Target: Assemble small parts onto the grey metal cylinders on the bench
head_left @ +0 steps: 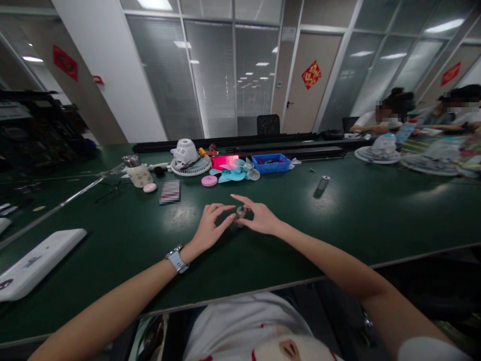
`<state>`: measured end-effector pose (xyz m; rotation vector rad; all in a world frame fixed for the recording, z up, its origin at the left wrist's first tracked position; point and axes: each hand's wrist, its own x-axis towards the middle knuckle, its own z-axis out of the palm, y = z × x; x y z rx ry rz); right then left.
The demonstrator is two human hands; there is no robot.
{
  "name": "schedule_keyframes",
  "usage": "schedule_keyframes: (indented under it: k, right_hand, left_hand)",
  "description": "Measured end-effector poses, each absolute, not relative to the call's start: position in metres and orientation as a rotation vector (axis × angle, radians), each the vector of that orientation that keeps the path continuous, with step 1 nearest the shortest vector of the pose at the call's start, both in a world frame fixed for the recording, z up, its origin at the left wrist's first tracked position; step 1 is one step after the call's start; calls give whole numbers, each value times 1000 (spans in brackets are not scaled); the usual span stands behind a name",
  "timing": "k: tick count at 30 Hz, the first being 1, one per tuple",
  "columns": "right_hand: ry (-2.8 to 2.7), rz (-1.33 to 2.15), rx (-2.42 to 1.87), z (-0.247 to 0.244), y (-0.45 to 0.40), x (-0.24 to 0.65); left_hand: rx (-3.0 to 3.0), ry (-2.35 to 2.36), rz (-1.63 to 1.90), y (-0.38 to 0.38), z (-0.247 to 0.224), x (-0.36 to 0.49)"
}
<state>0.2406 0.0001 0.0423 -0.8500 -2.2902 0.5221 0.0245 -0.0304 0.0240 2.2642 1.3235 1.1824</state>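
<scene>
A small silver metal cylinder [241, 212] with a short tip on top stands upright on the green table [285, 255], between my hands. My right hand [260, 216] has its thumb and fingers around the cylinder's right side, the index finger stretched out above it. At the cylinder's left, my left hand [212, 224] has its thumb and index finger spread, the thumb tip close to or touching the metal. A watch with a pale strap [177, 259] is on my left wrist. A second silver cylinder [323, 183] stands farther right on the table.
Behind my hands lie light-blue fan blades [233, 173], a pink round lid [209, 180], a blue tray [271, 164] and a white fan part [186, 153]. A bottle [137, 173] stands left, a white case [41, 260] nearer. People sit at the far right.
</scene>
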Motion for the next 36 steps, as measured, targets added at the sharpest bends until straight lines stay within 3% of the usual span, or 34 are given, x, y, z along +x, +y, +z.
schedule_keyframes:
  k: [15,20,23,31,36]
  right_hand:
    - [-2329,528,-878,32,-6,234]
    - [-2088,185,-1332,53,39,296]
    - [-1782,-61,-1722,60,69,354]
    - [-1543,44,-2200,46,93,425]
    - [-1652,-297,-1905,50,76,367]
  left_hand:
    - [2220,1429,1298,-17,22,18]
    - [2258,1529,883,-3,6,4]
    - [2265,1542,807,0,1,2]
    - [1905,1591,1199,5,1,1]
    - [1680,1630,1283,1,6,6]
